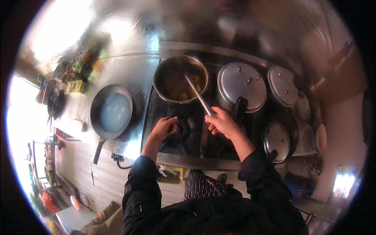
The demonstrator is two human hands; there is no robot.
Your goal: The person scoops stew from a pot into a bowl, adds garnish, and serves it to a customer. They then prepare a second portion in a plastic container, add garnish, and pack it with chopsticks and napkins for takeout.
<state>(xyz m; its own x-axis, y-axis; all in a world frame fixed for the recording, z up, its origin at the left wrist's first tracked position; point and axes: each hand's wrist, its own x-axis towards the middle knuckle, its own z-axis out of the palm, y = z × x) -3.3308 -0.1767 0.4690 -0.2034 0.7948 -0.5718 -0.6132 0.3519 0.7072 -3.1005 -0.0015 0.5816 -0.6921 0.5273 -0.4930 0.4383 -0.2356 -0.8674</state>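
Observation:
My right hand grips the metal handle of a long utensil, whose far end dips into a steel pot. Its tip is hidden in the dark food, which shows some yellowish-brown pieces. Below the pot's near rim, my left hand is closed around the pot's dark handle, most of which the fingers cover. Both hands are over the black gas stove.
Right of the pot stands a lidded pressure cooker, its black handle toward me. Farther right are another metal lid and a smaller lidded pan. A frying pan containing pale bluish liquid sits on the left counter, its handle overhanging the edge.

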